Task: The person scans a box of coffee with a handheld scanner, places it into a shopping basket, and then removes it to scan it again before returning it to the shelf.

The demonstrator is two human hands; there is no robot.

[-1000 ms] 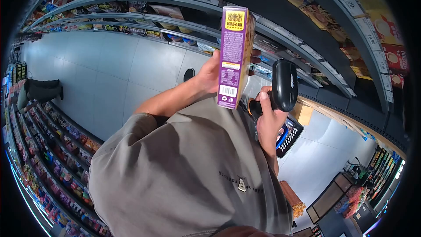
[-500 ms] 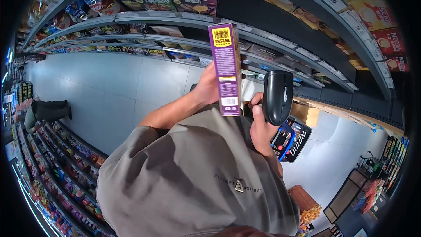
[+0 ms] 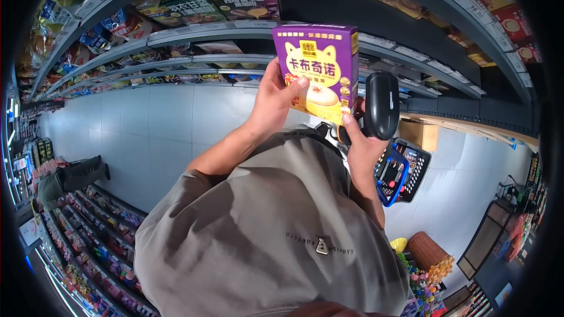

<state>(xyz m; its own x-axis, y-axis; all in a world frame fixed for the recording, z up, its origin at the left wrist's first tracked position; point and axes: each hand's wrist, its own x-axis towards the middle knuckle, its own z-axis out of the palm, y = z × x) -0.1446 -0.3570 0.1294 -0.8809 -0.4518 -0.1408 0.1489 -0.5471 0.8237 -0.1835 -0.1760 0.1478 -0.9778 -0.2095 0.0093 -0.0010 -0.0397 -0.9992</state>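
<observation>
Shop aisle, pale tiled floor [image 3: 170,123], stocked shelving on both sides. Purple box [image 3: 316,70] is held upright at chest height, in front of the upper shelves [image 3: 235,29], printed front face toward the camera; it shows a cat outline, yellow lettering and a cup picture. Box is closed; contents not visible. Left hand [image 3: 276,97] grips the box along its left edge, thumb across the front. Right hand [image 3: 359,147] is closed around the handle of a black barcode scanner [image 3: 382,105], whose head stands just beside the box's right edge; one right finger touches the box's lower corner. Behind the right forearm, a blue-handled shopping basket [image 3: 405,170] with dark mesh walls; what lies in it cannot be told. Upper shelves carry boxed and bagged goods with price tags on the rails. Wicker basket [image 3: 429,252] stands on the floor at lower right, coloured items beside it. Another person crouches at the far left shelving [image 3: 73,179].
</observation>
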